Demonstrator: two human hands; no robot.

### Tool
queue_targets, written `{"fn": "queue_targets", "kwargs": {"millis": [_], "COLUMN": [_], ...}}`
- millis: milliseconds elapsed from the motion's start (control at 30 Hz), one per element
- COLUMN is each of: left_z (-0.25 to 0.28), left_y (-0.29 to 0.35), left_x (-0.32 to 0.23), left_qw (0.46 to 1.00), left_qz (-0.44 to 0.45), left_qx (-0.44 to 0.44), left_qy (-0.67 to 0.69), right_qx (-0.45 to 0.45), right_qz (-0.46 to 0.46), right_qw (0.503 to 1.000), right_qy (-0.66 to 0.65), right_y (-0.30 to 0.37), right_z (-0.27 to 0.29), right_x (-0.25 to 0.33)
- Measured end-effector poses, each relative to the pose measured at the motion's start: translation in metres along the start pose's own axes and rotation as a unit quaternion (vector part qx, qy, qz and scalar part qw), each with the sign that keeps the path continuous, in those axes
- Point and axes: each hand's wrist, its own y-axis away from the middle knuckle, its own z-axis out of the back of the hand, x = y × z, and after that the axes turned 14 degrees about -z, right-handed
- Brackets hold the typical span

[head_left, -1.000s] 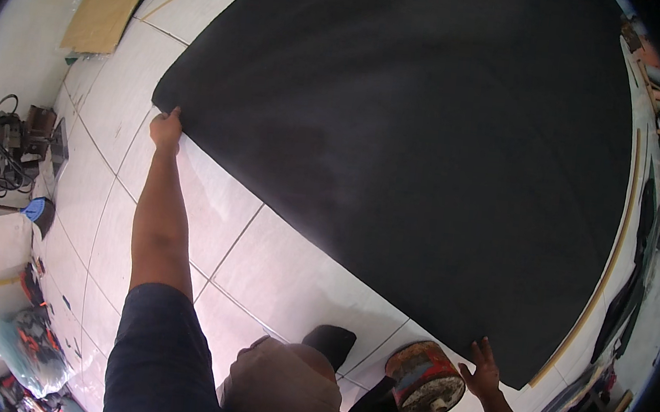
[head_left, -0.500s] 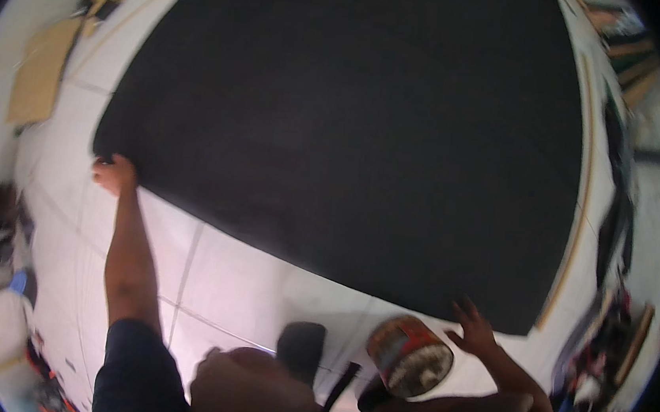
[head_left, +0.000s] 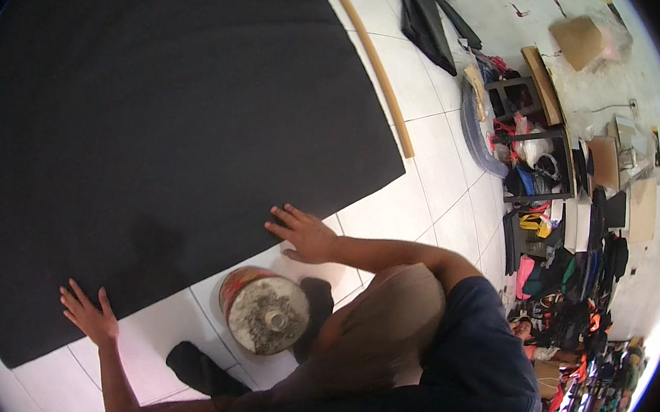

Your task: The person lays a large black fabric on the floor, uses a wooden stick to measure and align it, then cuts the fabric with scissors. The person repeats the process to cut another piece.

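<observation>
A large black sheet of fabric (head_left: 180, 112) lies spread over the white tiled floor. My left hand (head_left: 90, 316) rests on its near edge toward the left, fingers spread flat. Further right along that same edge, my right hand (head_left: 305, 234) lies with its fingers apart on the cloth and its heel over the tiles. Neither hand grips anything. Between my arms stands a round can (head_left: 268, 313) with a worn red side and a pale, grey-stained top, close to the sheet's edge.
A thin wooden strip (head_left: 376, 59) lies along the sheet's right side. Dark cloth (head_left: 423, 24) is on the floor beyond it. Shelves (head_left: 537, 158) crowded with bags and materials line the wall at right. My dark-covered foot (head_left: 203, 368) is beside the can.
The view has swung to the right, bringing the shelves in. My left hand has left the sheet's left corner and now lies flat along the near edge; my right hand stays on that edge.
</observation>
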Motion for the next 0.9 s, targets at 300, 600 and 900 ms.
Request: {"fn": "queue_targets", "kwargs": {"millis": [300, 600, 900], "left_z": [-0.004, 0.091, 0.097], "left_y": [0.01, -0.035, -0.045], "left_x": [0.025, 0.008, 0.015], "left_qw": [0.998, 0.931, 0.927], "left_qz": [0.007, 0.037, 0.017], "left_qx": [0.045, 0.319, 0.344], "left_qy": [0.044, 0.174, 0.152], "right_qx": [-0.068, -0.064, -0.217], "right_qz": [0.114, 0.407, 0.256], "right_qw": [0.968, 0.901, 0.909], "right_qy": [-0.213, -0.134, -0.246], "right_y": [0.002, 0.037, 0.015], "right_z": [0.061, 0.047, 0.104], "right_x": [0.035, 0.091, 0.063]}}
